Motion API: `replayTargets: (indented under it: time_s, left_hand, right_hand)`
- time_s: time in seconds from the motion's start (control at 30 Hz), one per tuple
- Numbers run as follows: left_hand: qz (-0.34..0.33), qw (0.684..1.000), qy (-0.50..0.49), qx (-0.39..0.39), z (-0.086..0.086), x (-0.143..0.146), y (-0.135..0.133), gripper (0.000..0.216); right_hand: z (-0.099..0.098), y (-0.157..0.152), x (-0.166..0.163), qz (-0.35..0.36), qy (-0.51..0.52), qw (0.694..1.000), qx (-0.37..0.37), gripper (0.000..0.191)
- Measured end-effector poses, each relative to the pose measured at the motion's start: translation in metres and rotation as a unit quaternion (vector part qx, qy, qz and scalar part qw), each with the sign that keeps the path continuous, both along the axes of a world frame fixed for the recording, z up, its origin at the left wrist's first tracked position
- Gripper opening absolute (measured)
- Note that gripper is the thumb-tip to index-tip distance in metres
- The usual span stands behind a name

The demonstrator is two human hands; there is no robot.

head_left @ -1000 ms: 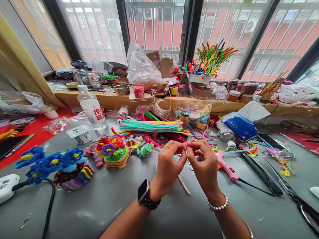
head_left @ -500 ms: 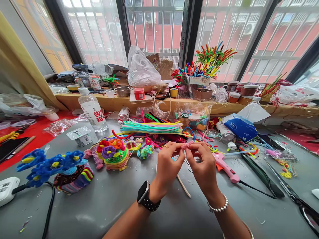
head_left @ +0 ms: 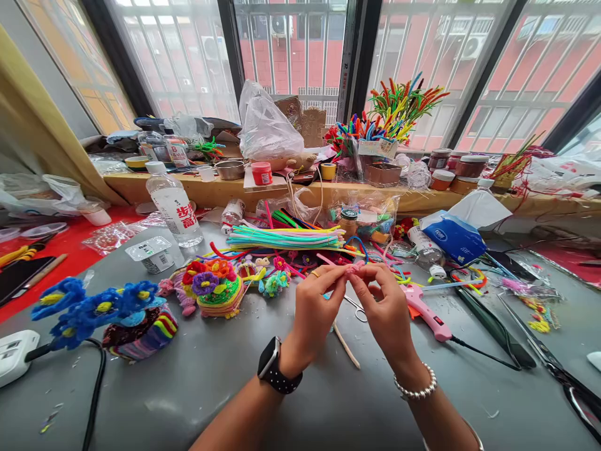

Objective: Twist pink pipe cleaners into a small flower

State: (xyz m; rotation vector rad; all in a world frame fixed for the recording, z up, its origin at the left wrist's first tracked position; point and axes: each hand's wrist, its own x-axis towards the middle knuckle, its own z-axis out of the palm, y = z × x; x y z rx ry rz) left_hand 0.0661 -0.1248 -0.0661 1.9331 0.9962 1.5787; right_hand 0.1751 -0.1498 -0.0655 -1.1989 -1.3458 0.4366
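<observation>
Between my fingertips is a pink pipe cleaner, bent into a small bunch, with one end sticking out to the left. My left hand pinches it from the left, and my right hand pinches it from the right. The fingertips of both hands almost meet, and they hide part of the pink piece. Behind the hands lies a bundle of pastel pipe cleaners. Small scissors rest on the table between my hands. Below them is a thin beige stick.
A pink glue gun lies right of my hands, with large black-handled scissors farther right. To the left are a flower-topped pipe-cleaner cake, a striped pot with blue flowers and a water bottle. A blue tissue pack sits back right.
Both hands still pinch the pink pipe cleaner. My right hand has turned slightly, its wrist shifting right, and a pink end now shows to the left of the fingers.
</observation>
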Motion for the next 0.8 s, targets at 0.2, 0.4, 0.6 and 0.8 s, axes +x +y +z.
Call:
replayTargets:
  time_s: [0.2, 0.4, 0.6, 0.8]
  left_hand:
    - [0.018, 1.000, 0.009, -0.004, -0.0018, -0.0004, 0.0009, 0.022]
    - [0.032, 0.999, 0.008, 0.014, 0.0001, -0.0005, -0.0004, 0.020]
    - [0.034, 0.999, 0.005, 0.007, -0.0002, 0.0002, -0.0005, 0.019]
    - [0.038, 0.999, -0.005, -0.017, 0.0033, -0.0019, 0.0009, 0.020]
  right_hand:
    - [0.0026, -0.0010, 0.0016, 0.056, 0.024, 0.997, -0.047, 0.015]
    - [0.0012, -0.0022, -0.0030, 0.033, 0.076, 0.994, -0.073, 0.020]
    - [0.0007, -0.0025, -0.0049, 0.039, 0.100, 0.993, -0.050, 0.017]
    - [0.0036, -0.0003, 0.0012, 0.108, 0.057, 0.991, -0.055, 0.018]
